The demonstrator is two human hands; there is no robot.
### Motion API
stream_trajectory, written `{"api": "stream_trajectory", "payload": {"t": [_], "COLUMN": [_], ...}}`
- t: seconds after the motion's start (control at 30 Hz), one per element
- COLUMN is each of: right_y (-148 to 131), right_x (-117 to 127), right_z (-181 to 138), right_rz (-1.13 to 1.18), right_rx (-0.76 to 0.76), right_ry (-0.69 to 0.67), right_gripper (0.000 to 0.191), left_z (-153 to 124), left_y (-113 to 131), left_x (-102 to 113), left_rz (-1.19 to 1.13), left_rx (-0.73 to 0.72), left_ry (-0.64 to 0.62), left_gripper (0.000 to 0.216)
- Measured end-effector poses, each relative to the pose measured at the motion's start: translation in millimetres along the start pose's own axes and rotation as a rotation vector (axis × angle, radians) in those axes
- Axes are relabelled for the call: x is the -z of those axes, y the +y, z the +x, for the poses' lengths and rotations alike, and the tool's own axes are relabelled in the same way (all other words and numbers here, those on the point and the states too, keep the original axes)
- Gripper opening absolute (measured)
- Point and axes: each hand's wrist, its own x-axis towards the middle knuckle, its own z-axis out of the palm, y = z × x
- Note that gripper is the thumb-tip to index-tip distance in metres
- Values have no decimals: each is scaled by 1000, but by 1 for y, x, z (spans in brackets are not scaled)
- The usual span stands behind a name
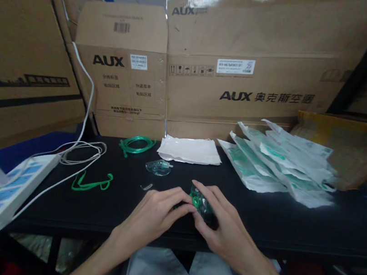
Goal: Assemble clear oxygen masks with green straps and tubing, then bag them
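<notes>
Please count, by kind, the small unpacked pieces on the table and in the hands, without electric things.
Mask-like pieces, lying piece and held piece: 2
Coiled green tube: 1
Green strap: 1
Small pale strip: 1
Total: 5

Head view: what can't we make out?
All in the head view:
Held green piece: partly hidden by the right hand.
Small clear piece: too small to identify.
Power strip: cut off by the left edge.
Stacked packets: lower ones covered by upper ones.
</notes>
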Motion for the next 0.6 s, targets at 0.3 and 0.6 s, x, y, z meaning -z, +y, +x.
{"api": "stream_trajectory", "payload": {"t": [0.3,0.6], "right_y": [-2,11], "right_x": [3,15], "right_z": [0,9], "right_rz": [32,345], "right_rx": [-68,-453], "right_ry": [18,193], "right_gripper": [48,50], "left_z": [0,1], "left_y": [3,3], "left_x": [0,3], "left_rz": [18,71], "left_rx": [5,67], "left_ry": [29,-18], "left_gripper": [17,14]}}
